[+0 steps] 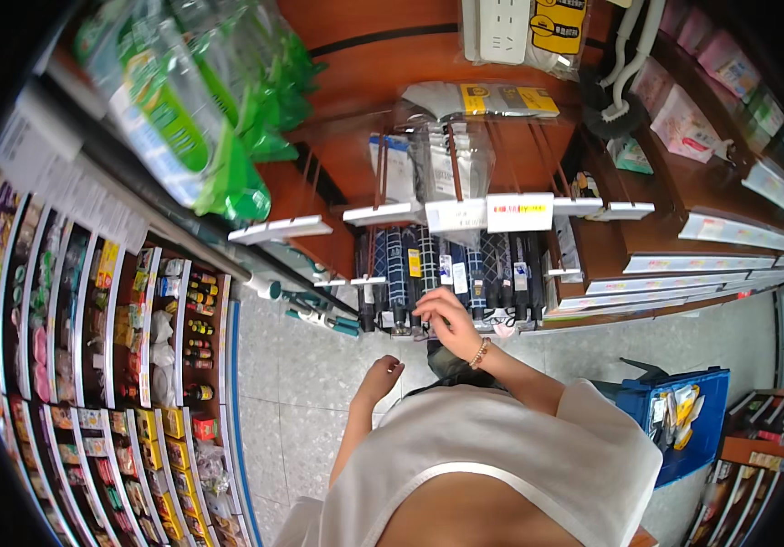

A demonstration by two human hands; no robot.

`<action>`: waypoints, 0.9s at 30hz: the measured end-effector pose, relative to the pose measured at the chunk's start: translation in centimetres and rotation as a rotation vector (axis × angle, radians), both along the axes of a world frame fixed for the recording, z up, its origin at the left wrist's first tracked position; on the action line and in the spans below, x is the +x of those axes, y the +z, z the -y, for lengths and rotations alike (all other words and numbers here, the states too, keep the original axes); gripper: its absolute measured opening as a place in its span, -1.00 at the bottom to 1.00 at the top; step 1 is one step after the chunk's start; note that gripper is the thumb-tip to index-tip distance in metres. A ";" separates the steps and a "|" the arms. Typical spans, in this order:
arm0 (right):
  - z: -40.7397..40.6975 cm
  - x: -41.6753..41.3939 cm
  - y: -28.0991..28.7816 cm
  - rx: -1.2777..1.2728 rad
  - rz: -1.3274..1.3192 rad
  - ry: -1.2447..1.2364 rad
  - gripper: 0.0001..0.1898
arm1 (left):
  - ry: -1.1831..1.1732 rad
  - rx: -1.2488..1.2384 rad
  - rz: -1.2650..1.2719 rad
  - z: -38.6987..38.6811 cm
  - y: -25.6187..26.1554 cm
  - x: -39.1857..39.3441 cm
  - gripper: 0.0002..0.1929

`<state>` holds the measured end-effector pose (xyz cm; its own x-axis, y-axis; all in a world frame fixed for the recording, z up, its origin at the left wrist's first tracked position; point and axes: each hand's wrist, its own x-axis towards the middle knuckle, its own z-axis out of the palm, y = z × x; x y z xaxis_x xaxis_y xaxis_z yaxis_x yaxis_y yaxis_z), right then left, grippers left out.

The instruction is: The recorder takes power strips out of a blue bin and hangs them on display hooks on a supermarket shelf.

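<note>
My right hand (449, 324), with a beaded bracelet (480, 353) at its wrist, is at the front of a row of folded umbrellas (397, 273) on the low shelf. Its fingers are bent near an umbrella's end; whether they touch it is unclear. Lower and to the left, my left hand (383, 377) hangs over the floor with loosely curled fingers, and nothing shows in it. Above the umbrellas, packaged goods (392, 167) hang on hooks with white price tag holders (519, 213). A packet of grey socks or similar cloth goods (480, 100) lies higher up.
Green-and-clear packaged items (180, 116) hang at upper left. Shelves of bottles and packets (187, 342) stand left, beyond mop-like poles (323, 320). Brown shelves with price strips (699, 263) are at right. A blue crate (696, 427) holding packets sits at lower right.
</note>
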<state>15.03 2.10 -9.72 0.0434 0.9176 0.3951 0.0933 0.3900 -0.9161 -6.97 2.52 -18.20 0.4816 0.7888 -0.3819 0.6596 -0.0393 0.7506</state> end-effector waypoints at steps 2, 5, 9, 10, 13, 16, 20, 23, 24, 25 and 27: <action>2.7 -1.8 0.4 0.010 -0.002 0.071 -0.69 | 0.001 -0.048 -0.060 2.6 -0.5 -0.8 -0.70; 7.7 -3.7 0.5 0.032 0.003 0.229 -0.70 | 0.070 -0.062 0.141 7.8 -1.0 -1.2 -0.71; 15.0 -3.2 -0.2 -0.029 0.157 0.310 -0.75 | 0.015 -0.089 0.134 14.1 -2.5 0.1 -0.71; 16.6 -2.7 -0.3 -0.072 0.145 0.288 -0.76 | -0.003 -0.157 0.111 15.1 -2.9 1.0 -0.70; 21.5 -0.8 -0.3 -0.162 0.107 0.163 -0.76 | -0.075 -0.325 0.231 18.6 -3.4 3.3 -0.69; 25.7 1.3 -0.1 -0.176 0.010 -0.033 -0.72 | -0.247 -0.382 0.219 20.5 -3.9 5.9 -0.70; 30.0 3.4 0.3 -0.193 -0.056 -0.264 -0.71 | -0.377 -0.448 0.143 21.7 -4.6 9.0 -0.72; 32.7 4.5 0.3 -0.222 -0.078 -0.371 -0.71 | -0.416 -0.491 0.155 22.5 -4.8 11.4 -0.73; 33.6 4.9 0.2 -0.216 -0.113 -0.390 -0.71 | -0.407 -0.544 0.152 22.9 -4.7 12.4 -0.72; 34.7 5.4 0.2 -0.230 -0.119 -0.420 -0.71 | -0.433 -0.527 0.152 23.3 -4.6 13.3 -0.72; 36.6 6.8 0.0 -0.213 -0.116 -0.440 -0.71 | -0.470 -0.569 0.135 24.0 -4.2 15.3 -0.71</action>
<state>21.84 -34.49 -9.75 0.4771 0.8621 0.1709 0.0994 0.1402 -0.9851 8.29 -21.50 -22.39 0.7907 0.1869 -0.5830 0.5695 0.1249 0.8124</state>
